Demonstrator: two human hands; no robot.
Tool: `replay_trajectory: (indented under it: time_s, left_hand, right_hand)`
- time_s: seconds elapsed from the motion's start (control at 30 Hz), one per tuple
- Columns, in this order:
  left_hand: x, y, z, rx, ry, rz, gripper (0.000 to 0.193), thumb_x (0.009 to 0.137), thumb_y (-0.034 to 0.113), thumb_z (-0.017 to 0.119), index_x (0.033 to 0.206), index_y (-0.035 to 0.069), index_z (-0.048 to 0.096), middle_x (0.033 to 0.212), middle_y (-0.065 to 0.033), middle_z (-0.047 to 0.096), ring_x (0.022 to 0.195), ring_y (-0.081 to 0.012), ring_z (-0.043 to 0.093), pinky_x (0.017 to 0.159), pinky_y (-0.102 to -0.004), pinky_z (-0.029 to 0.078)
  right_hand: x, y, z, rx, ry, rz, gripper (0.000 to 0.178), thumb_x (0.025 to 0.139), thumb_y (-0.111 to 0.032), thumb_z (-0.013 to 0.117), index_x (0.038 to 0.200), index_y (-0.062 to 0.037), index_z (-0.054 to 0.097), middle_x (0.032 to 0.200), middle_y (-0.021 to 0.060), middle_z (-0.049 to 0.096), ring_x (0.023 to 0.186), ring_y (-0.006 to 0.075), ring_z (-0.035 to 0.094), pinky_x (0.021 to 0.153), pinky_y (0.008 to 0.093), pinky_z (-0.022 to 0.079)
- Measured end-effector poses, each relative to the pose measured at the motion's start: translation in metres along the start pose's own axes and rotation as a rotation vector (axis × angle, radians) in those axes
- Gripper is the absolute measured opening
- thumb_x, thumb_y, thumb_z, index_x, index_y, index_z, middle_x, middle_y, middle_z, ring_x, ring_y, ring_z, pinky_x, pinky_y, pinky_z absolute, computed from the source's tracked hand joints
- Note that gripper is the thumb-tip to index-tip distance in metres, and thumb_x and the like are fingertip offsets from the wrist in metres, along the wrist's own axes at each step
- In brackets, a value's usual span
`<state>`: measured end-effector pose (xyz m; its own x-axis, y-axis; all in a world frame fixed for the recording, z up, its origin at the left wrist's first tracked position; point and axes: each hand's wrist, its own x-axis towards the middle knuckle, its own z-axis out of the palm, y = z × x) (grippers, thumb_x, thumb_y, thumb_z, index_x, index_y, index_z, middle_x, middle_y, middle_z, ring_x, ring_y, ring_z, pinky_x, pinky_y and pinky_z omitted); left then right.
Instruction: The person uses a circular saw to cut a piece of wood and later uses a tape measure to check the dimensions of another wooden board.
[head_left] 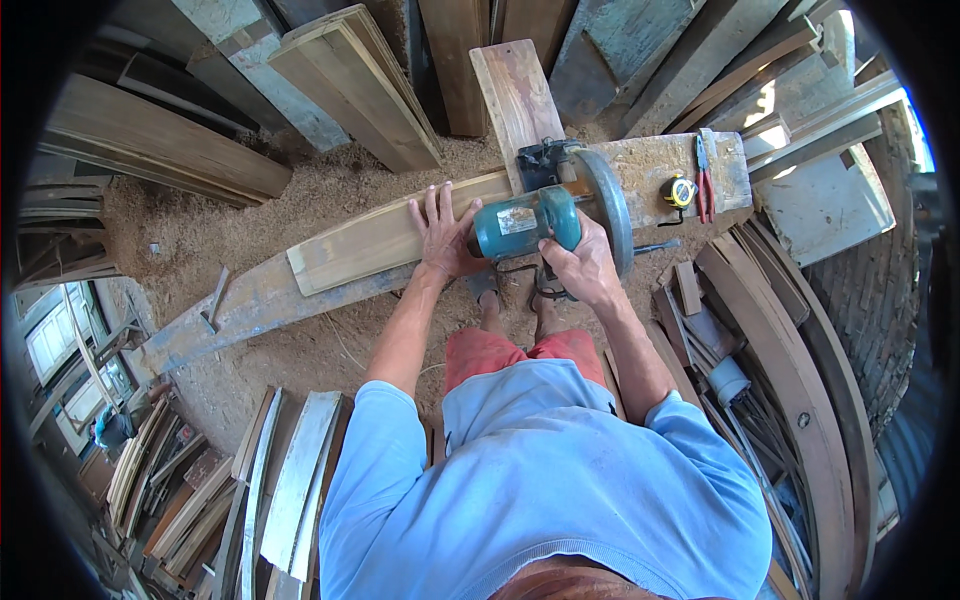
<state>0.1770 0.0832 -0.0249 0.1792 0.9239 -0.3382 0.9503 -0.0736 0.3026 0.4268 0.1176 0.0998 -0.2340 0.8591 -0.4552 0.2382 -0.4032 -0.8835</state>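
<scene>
A teal circular saw (508,226) with a round grey blade guard (607,205) rests over a long pale board (350,248). My right hand (585,262) is wrapped round the saw's rear handle. Spread fingers of my left hand (447,235) lie flat on the board, just left of the saw's motor housing. The board lies along a worn, longer bench plank (225,308). Beyond the saw, a wider piece of wood (515,90) extends away from me, its near end by the saw's base. The blade's lower part is hidden.
On the bench's right end are a yellow tape measure (678,190) and red-handled pliers (705,192). Sawdust (190,225) covers the ground. Planks (355,90) lean at the back. Curved timbers (790,350) lie to the right, and offcuts (295,480) at lower left.
</scene>
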Motion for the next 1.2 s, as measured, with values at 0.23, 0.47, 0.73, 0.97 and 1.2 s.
replay_trajectory:
  time_s: [0.23,0.47,0.73,0.97,1.2]
  left_hand:
    - [0.002,0.006,-0.007,0.041,-0.056,-0.046,0.117,0.049,0.061,0.089,0.154,0.034,0.045,0.164,-0.0247,0.020,0.154,-0.0498,0.007,0.119,-0.0756,0.000]
    - [0.002,0.005,-0.005,0.106,-0.062,-0.039,0.120,0.049,0.067,0.089,0.154,0.032,0.043,0.165,-0.0219,0.014,0.153,-0.0477,0.007,0.120,-0.0715,0.003]
    - [0.000,0.000,0.002,0.101,-0.026,-0.003,0.121,0.047,0.067,0.088,0.154,0.032,0.042,0.166,-0.0206,0.012,0.154,-0.0465,0.005,0.119,-0.0719,0.002]
    - [0.001,0.001,0.003,0.120,-0.019,-0.013,0.122,0.046,0.067,0.088,0.153,0.031,0.043,0.165,-0.0199,0.014,0.153,-0.0455,0.007,0.119,-0.0719,0.003]
    - [0.000,0.002,0.000,0.114,-0.027,-0.017,0.121,0.045,0.066,0.089,0.152,0.029,0.045,0.162,-0.0194,0.017,0.153,-0.0442,0.006,0.118,-0.0724,0.004]
  right_hand:
    - [0.011,0.001,0.000,-0.011,0.008,-0.031,0.026,0.085,-0.007,0.066,0.109,0.0046,0.062,0.091,0.0103,0.066,0.085,0.0183,0.062,0.081,0.0356,0.051]
    - [0.021,-0.012,0.001,-0.078,0.033,-0.025,0.022,0.086,-0.007,0.066,0.104,0.0037,0.060,0.086,0.0088,0.064,0.078,0.0169,0.061,0.073,0.0352,0.051]
    - [0.031,-0.028,0.000,0.045,-0.011,0.074,0.017,0.087,-0.006,0.065,0.100,0.0017,0.058,0.077,0.0053,0.061,0.068,0.0129,0.059,0.064,0.0324,0.050]
    - [0.039,-0.023,0.000,0.032,-0.004,0.053,0.020,0.087,-0.007,0.066,0.103,0.0032,0.059,0.081,0.0068,0.063,0.073,0.0142,0.060,0.068,0.0335,0.050]
    - [0.051,-0.018,0.000,-0.045,0.029,-0.004,0.023,0.085,-0.011,0.069,0.101,0.0049,0.062,0.086,0.0110,0.064,0.084,0.0204,0.062,0.081,0.0382,0.051]
